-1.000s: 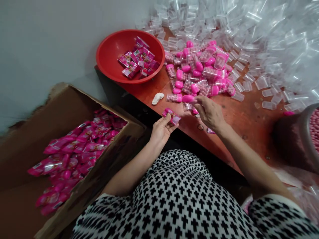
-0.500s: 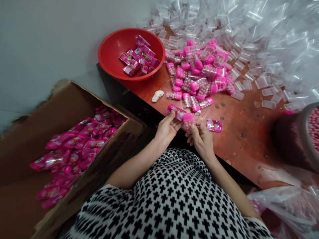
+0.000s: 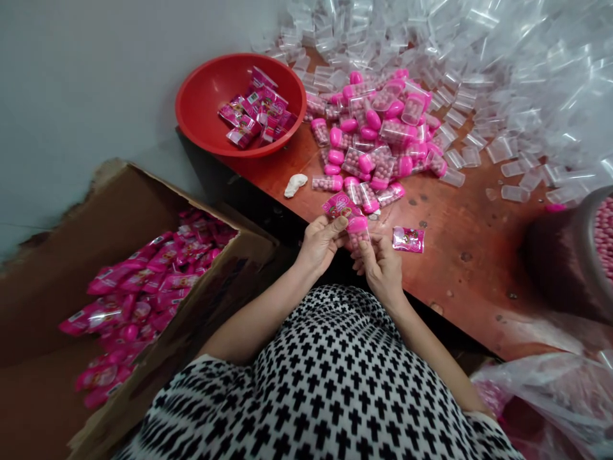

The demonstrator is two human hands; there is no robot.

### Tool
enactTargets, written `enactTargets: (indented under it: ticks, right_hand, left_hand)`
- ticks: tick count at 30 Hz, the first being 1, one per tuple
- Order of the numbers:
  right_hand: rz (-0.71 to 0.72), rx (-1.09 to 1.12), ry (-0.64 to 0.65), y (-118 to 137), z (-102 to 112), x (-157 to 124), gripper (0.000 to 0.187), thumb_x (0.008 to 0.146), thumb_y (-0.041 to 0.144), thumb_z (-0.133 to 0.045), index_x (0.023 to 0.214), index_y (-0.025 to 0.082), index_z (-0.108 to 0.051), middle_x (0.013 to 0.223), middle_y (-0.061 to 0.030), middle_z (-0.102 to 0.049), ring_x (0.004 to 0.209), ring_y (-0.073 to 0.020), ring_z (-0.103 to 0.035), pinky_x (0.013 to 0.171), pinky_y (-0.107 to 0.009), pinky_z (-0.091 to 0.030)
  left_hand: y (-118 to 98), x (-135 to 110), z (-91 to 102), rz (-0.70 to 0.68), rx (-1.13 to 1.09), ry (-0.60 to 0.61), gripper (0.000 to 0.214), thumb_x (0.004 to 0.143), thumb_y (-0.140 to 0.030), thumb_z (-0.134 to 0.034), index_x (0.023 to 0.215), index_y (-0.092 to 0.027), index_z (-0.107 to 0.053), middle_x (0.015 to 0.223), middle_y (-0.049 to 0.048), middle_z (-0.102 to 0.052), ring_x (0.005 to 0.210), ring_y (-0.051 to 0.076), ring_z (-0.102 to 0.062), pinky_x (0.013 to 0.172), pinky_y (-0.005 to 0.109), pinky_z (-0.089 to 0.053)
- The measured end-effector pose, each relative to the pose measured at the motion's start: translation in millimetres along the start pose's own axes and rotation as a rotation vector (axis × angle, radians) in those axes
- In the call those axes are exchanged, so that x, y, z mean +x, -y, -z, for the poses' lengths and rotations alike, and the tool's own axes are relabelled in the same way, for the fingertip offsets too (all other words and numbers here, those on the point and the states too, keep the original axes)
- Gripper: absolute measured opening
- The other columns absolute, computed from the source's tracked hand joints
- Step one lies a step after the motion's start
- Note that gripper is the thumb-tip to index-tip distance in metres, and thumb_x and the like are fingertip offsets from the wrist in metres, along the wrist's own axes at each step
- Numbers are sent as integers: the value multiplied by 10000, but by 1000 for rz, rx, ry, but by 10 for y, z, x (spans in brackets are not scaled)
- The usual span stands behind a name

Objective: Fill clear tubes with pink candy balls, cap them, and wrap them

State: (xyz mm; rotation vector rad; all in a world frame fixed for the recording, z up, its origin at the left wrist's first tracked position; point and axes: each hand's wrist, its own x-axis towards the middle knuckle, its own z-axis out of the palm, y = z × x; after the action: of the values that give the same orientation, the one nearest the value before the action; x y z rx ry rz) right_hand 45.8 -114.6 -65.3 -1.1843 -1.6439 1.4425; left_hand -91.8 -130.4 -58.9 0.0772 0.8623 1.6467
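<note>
My left hand [image 3: 322, 246] pinches a pink printed wrapper sleeve [image 3: 339, 203], its thumb lying close to the pink cap of a small candy container [image 3: 359, 235]. That container is clear with pink balls inside, and the fingers of my right hand [image 3: 383, 265] are closed on its lower part. Cap and sleeve meet between my hands; how far one sits inside the other I cannot tell. A flat pink printed wrapper [image 3: 408, 239] lies on the table just right of my hands. Beyond them is a heap of filled, pink-capped containers [image 3: 378, 131].
A red bowl [image 3: 191, 121] with pink wrappers stands at the table's left corner, near a white lump [image 3: 295, 185]. Below is a cardboard box [image 3: 253, 252] of wrapped containers [image 3: 163, 268]. Clear empty cups [image 3: 517, 96] cover the back right; a bucket of pink balls [image 3: 604, 239] stands right.
The capped container and the sleeve have come together, with my left thumb now over by the cap. The whole view has shifted slightly.
</note>
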Motion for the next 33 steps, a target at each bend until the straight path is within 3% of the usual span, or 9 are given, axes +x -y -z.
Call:
enactTargets:
  ticks: [5, 11, 16, 21, 26, 33]
  right_hand:
    - [-17, 94, 11, -24, 4, 30, 333, 890, 511, -593, 1001, 201, -537, 668, 45, -650, 458, -75, -595, 394, -172, -478]
    - [-186, 375, 164, -37, 38, 94, 393, 849, 587, -602, 897, 208, -509, 599, 55, -640, 393, -80, -565, 344, -169, -439]
    - [-37, 186, -42, -113, 47, 83, 330, 845, 506, -655, 956, 214, -549, 660, 46, -657, 468, -79, -602, 424, -179, -497]
    - [-151, 430, 122, -149, 45, 125, 420, 822, 610, -620, 900, 214, -507, 585, 62, -635, 385, -84, -557, 341, -179, -441]
    - [3, 251, -65, -185, 29, 105, 329, 851, 505, -651, 942, 204, -553, 624, 57, -642, 448, -68, -585, 406, -164, -473]
    - [-183, 586, 64, -179, 36, 148, 417, 788, 587, -679, 804, 203, -518, 557, 59, -631, 351, -65, -525, 298, -149, -389]
  left_hand:
    - [24, 44, -42, 98, 81, -8, 446, 446, -336, -951, 657, -94, -641, 620, 25, -682, 541, 117, -627, 568, 234, -526]
    - [-30, 89, -63, 62, 211, 31, 367, 506, -292, -926, 646, -68, -672, 620, 34, -682, 547, 126, -636, 589, 258, -539]
    - [-68, 119, -96, 105, 323, 60, 358, 511, -280, -918, 694, -60, -704, 658, 62, -704, 570, 151, -657, 589, 272, -542]
    - [-52, 133, -130, 160, 321, 63, 361, 509, -290, -917, 670, -61, -689, 629, 52, -684, 541, 128, -631, 570, 256, -522]
    - [-11, 119, -152, 153, 348, 61, 377, 512, -309, -912, 676, -55, -687, 600, 43, -655, 517, 109, -598, 532, 234, -488]
    - [58, 37, -211, 181, 411, 114, 371, 545, -337, -898, 627, -62, -662, 540, 45, -624, 432, 119, -553, 447, 254, -459]
